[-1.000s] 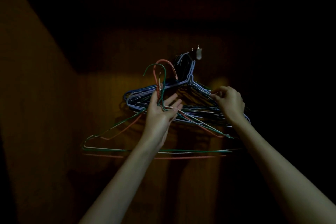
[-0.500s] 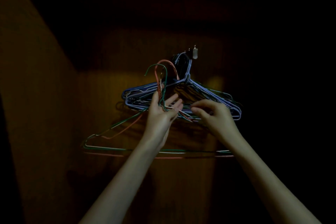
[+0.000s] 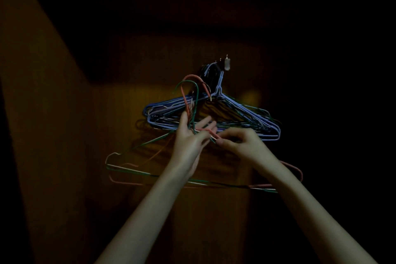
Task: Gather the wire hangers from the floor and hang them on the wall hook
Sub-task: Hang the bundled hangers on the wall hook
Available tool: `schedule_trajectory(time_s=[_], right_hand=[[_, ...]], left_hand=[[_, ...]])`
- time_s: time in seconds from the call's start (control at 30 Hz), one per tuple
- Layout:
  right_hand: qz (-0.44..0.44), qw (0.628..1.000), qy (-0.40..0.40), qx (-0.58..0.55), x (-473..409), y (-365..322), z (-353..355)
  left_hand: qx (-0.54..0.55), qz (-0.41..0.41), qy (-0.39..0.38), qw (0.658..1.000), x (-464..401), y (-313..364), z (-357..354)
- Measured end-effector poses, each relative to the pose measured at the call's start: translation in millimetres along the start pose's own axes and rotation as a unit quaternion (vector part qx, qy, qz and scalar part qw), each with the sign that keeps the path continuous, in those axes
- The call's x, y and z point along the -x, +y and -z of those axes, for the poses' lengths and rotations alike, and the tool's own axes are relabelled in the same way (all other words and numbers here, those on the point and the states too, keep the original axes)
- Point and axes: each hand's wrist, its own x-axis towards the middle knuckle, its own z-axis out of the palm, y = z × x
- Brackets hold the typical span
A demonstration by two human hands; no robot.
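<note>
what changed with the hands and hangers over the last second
The right hand let go of the right side of the blue hanger bunch and moved left and down to the left hand, where it now pinches the wire of the pink hanger. The left hand kept its grip on the pink and green hangers by their necks; the bunch stayed on the wall hook.

Wall hook at 12 o'clock, crowded: a bundle of blue hangers fills it and spreads toward 2 and 10. Green hanger and pink hanger, hooks raised at 11, span the space below. Left hand and right hand block the centre. Open wall at 9 and 3.
</note>
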Motion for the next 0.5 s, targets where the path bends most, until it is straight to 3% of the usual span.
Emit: schedule_trajectory(time_s=[0.23, 0.4, 0.5], right_hand=[[-0.015, 0.996, 0.015, -0.084, 6.1, -4.4, -3.1], [-0.02, 0.989, 0.09, -0.118, 5.5, -3.8, 4.0], [-0.031, 0.989, 0.095, -0.11, 7.6, -0.4, 14.3]], left_hand=[[-0.011, -0.002, -0.002, 1.0, 2.4, -0.4, 3.7], [-0.024, -0.012, 0.005, 1.0, 6.0, -2.6, 7.7], [-0.003, -0.011, 0.026, 1.0, 6.2, 0.7, 8.8]])
